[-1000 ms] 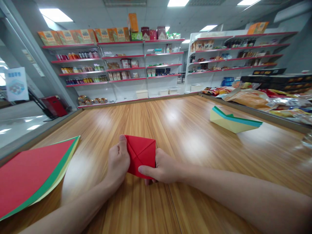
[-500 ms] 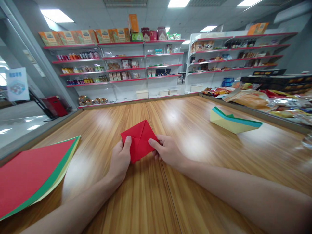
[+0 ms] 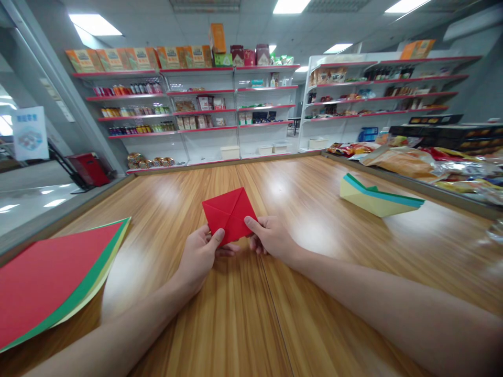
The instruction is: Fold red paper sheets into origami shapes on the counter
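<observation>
A square of folded red paper (image 3: 230,212) with crossing creases is held up over the wooden table (image 3: 220,324), between both of my hands. My left hand (image 3: 202,251) pinches its lower left edge, thumb on the front and fingers behind. On the right corner, my right hand (image 3: 273,238) grips it the same way, with the thumb lying on the face. The fingers behind the paper are partly hidden.
At the left lies a stack of red, green and yellow paper sheets (image 3: 58,277). A folded paper boat (image 3: 377,196) in yellow, blue and green stands at the right. Packaged snacks (image 3: 412,162) line the right edge; stocked shelves (image 3: 200,112) stand behind.
The red paper has shifted slightly up and right and turned a little. My left hand has slid from its left side to its lower edge; the right hand keeps its grip.
</observation>
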